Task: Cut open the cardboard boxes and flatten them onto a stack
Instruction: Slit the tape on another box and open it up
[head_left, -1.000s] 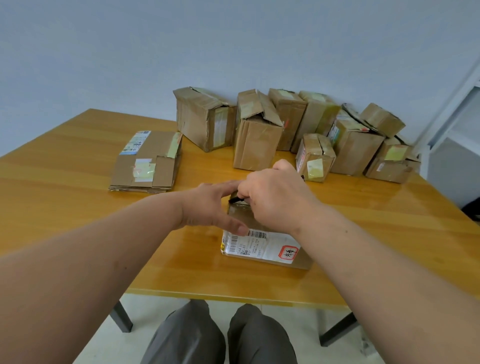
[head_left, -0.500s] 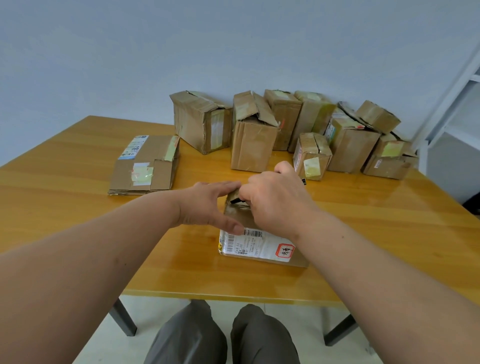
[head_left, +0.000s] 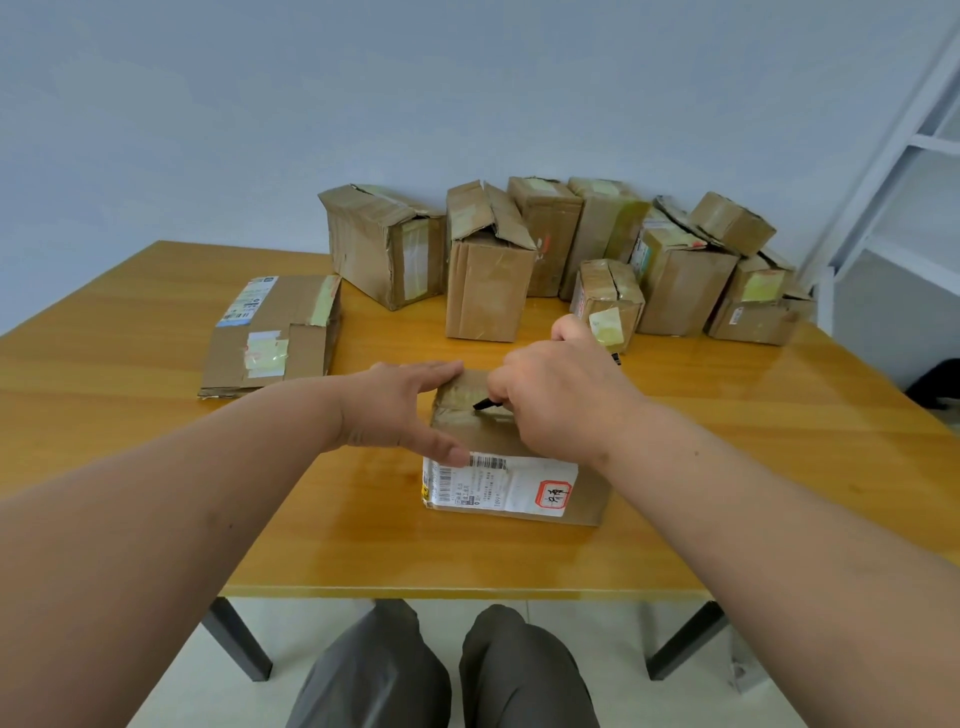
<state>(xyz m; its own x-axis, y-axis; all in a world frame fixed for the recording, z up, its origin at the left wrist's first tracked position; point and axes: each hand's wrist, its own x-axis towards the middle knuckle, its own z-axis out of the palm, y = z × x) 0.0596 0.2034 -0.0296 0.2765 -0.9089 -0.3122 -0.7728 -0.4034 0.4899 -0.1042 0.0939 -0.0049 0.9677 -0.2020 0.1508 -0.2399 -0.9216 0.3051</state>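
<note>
A small cardboard box (head_left: 514, 488) with a white shipping label stands near the table's front edge. My left hand (head_left: 400, 410) holds its left side, thumb on the front face and fingers over the taped top. My right hand (head_left: 556, 400) grips a black cutter (head_left: 485, 404) whose tip touches the tape on the box top; the rest of the tool is hidden in my fist. A stack of flattened cardboard (head_left: 275, 338) lies on the table to the left.
Several unopened cardboard boxes (head_left: 488, 280) crowd the back of the wooden table (head_left: 753, 467) against the wall. A white metal frame (head_left: 893, 171) stands at the right. My knees show below the table's front edge.
My right hand has shifted to the right along the box top with the cutter, uncovering more of the tape. My left hand keeps its hold on the box.
</note>
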